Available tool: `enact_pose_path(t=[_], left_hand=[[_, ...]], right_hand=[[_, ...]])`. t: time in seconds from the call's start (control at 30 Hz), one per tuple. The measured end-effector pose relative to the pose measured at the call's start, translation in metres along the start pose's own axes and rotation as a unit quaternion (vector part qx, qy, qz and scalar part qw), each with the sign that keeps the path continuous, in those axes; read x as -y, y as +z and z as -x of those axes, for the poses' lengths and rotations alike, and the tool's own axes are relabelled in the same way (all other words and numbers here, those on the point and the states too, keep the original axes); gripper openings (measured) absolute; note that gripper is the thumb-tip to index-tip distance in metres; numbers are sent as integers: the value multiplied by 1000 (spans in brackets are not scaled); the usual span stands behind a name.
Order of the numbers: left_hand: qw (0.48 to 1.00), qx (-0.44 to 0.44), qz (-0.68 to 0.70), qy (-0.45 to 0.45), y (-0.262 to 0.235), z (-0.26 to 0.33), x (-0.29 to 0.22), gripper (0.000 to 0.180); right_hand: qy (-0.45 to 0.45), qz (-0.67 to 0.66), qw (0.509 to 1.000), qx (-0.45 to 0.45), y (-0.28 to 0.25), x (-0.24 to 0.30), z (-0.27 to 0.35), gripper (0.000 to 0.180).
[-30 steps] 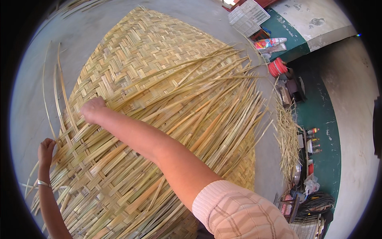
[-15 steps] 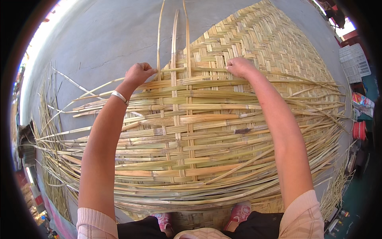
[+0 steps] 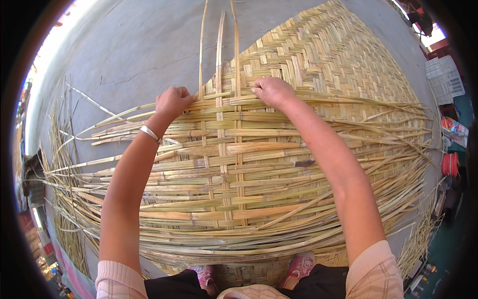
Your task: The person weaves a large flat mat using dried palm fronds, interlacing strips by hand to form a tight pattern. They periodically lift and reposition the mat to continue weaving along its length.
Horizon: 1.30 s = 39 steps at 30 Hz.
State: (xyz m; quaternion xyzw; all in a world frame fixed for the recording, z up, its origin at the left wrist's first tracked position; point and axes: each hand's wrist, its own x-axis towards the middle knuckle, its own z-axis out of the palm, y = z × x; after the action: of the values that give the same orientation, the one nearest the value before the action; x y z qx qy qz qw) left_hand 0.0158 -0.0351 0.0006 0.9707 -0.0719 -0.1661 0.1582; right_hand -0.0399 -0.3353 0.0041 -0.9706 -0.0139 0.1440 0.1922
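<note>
Crosswise cane strips (image 3: 264,148) lie in rows over a few upright strips (image 3: 219,60), whose loose ends point away from me. My left hand (image 3: 173,102), with a silver bangle on the wrist, pinches the farthest crosswise strip beside the left upright strip. Farther right, my right hand (image 3: 275,92) has its fingers closed on that same strip, just past the right upright one. Between the two hands the strip lies close against the row before it. The fingertips are partly hidden.
A finished herringbone-woven mat (image 3: 343,60) spreads under and beyond the strips on the grey floor (image 3: 134,55). Loose thin stalks (image 3: 67,199) lie at the left. Along the right edge are a printed sheet (image 3: 444,79) and a red spool (image 3: 449,164). My pink shoes (image 3: 300,266) are at the near edge.
My right hand has slid left along the strip, closer to the upright strips. Both hands have come slightly nearer me, and the farthest strip now sits closer to the rows before it.
</note>
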Motion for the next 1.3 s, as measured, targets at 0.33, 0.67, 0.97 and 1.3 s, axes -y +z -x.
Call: enact_pose_path(t=[0.33,0.67,0.97,1.3], left_hand=[[946,-183,-29,267,63,50,-27,44],[963,-159,-109,187,67,58,-56,46],[993,-112,8,-22,67,56,-98,72],[988,-143,45,-44,80,51,-105,69]], right_hand=[[16,38,999,-33,7,6,-3,21],[-87,42,990,-106,23,24,0,24],[120,-224,966,-52,29,38,-60,25],[188,-462,867,23,31,47,-68,5]])
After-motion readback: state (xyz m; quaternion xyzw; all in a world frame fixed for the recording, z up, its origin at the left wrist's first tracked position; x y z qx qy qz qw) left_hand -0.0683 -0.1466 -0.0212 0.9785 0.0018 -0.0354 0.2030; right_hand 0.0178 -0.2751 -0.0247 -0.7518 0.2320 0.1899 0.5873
